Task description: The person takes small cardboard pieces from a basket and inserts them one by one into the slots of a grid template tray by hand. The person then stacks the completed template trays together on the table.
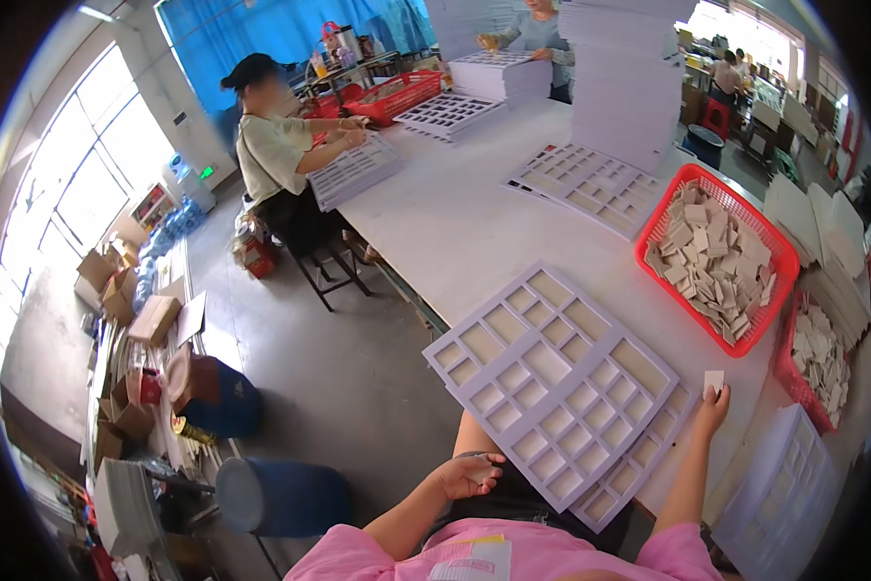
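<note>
My right hand (712, 414), at the table's right front edge, pinches a small pale cardboard piece (714, 379). My left hand (464, 477) is over my lap with its fingers curled in. Something light and small seems to lie in it, but I cannot make out what. Between my hands, a white compartment tray (590, 364) with square and rectangular cells rests at an angle, overhanging the table edge. Some upper cells have beige bottoms; many lower ones look white. A second tray (670, 418) shows from beneath it, to the right.
A red basket (653, 276) full of cardboard pieces stands right, with another red basket (789, 373) beyond. More trays (590, 179) lie by a tall white stack (619, 87). Two people work at the far end of the table (435, 223). A blue barrel (285, 497) stands left.
</note>
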### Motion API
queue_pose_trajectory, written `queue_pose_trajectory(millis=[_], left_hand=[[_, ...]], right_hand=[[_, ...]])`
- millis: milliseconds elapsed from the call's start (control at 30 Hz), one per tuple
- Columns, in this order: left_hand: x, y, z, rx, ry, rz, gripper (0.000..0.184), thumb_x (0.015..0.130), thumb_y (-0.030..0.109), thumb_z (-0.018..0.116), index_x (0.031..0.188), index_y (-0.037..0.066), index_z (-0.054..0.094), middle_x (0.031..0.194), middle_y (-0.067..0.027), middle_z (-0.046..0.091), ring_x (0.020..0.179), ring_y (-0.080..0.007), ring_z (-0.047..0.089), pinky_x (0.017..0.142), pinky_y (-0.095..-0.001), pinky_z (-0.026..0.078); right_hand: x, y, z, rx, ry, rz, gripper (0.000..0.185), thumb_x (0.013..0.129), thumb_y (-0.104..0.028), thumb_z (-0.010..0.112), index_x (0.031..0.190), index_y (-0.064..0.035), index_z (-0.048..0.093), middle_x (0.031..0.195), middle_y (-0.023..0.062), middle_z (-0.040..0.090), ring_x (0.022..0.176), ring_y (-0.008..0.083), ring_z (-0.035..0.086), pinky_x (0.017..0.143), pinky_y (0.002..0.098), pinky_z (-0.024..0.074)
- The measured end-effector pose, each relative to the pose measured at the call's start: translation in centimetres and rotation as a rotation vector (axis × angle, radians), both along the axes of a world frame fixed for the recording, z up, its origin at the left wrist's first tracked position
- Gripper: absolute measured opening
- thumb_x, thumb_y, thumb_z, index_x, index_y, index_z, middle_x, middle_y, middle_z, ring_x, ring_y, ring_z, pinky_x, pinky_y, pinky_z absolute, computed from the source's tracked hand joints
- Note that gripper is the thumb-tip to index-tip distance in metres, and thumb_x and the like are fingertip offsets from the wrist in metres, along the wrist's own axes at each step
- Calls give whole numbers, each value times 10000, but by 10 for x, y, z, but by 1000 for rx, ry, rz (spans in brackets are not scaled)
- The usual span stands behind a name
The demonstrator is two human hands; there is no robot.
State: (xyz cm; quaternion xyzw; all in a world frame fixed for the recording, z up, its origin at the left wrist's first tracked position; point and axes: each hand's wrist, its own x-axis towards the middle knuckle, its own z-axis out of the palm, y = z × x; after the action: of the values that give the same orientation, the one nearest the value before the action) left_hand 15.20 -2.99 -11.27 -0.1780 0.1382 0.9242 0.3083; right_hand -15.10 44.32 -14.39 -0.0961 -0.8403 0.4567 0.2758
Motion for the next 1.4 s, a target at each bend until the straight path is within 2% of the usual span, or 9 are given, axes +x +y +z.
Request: queue_pose_trajectory(millis=[667, 767, 833, 900, 967, 1067, 1133, 1267, 1400], left_hand=[[-8, -6, 0, 34, -58, 2, 388, 893, 101, 566, 1264, 54, 461, 940, -106, 575, 761, -215, 580, 673, -323, 536], [-14, -20, 14, -384, -160, 40, 370, 860, 73, 586, 1214, 3, 503, 798, -80, 580, 660, -211, 570, 645, -324, 531], [-14, -91, -81, 24, -36, 259, 306, 849, 50, 590, 1144, -23, 550, 706, -50, 558, 599, -201, 551, 605, -334, 521], [-25, -104, -16, -692, -248, 843, 164, 883, 74, 581, 1034, 12, 586, 850, -67, 566, 688, -182, 560, 577, -355, 482], [-51, -143, -4, -892, -78, 1017, 97, 903, 83, 563, 994, 51, 577, 881, -64, 556, 703, -146, 553, 542, -302, 446], [-113, -177, 24, -1611, -125, 715, 269, 948, 125, 531, 1178, -5, 583, 926, -75, 602, 807, -147, 589, 705, -309, 488], [-156, -187, 14, -1970, 238, 670, 355, 969, 124, 493, 1283, -36, 542, 1031, -111, 641, 961, -184, 604, 872, -300, 468], [-207, -166, 32, -2039, 499, 139, 407, 917, 140, 519, 1272, -58, 550, 1190, -175, 635, 1114, -268, 592, 986, -335, 421], [-235, -159, 30, -2245, 569, -185, 443, 852, 177, 532, 1225, -56, 591, 1189, -212, 642, 1137, -312, 601, 979, -370, 440]], right_hand=[[-5, 8, -13, 32, 7, -17, 268, 907, -165, 589, 1080, 29, 526, 974, 161, 613, 896, 276, 592, 784, 370, 468], [-19, 52, -53, -572, -76, 153, 254, 913, -201, 591, 1076, -12, 540, 987, 102, 609, 893, 208, 594, 726, 336, 475], [13, 32, -12, -685, 52, 111, 257, 902, -233, 610, 1079, -56, 549, 1001, 58, 595, 884, 152, 587, 677, 309, 476], [53, -2, 26, -748, 70, 46, 283, 883, -240, 623, 1091, -65, 547, 988, 63, 587, 851, 156, 576, 710, 311, 473], [93, -28, 29, -777, 23, 41, 222, 884, -210, 596, 1057, -70, 587, 946, 40, 616, 872, 172, 613, 733, 302, 483], [159, -82, 66, -738, -59, 178, 194, 883, -200, 592, 1007, -51, 593, 924, 24, 601, 867, 128, 567, 756, 282, 454], [194, -110, 76, -734, -120, 253, 217, 889, -221, 598, 1002, -36, 586, 897, 20, 581, 852, 112, 535, 768, 277, 436], [228, -141, 65, -693, -220, 255, 268, 875, -213, 601, 1029, 6, 591, 896, 53, 591, 854, 129, 544, 781, 278, 437], [225, -147, 77, -256, -272, 195, 342, 795, -200, 637, 1066, 8, 634, 946, 165, 611, 902, 281, 574, 823, 367, 456]])
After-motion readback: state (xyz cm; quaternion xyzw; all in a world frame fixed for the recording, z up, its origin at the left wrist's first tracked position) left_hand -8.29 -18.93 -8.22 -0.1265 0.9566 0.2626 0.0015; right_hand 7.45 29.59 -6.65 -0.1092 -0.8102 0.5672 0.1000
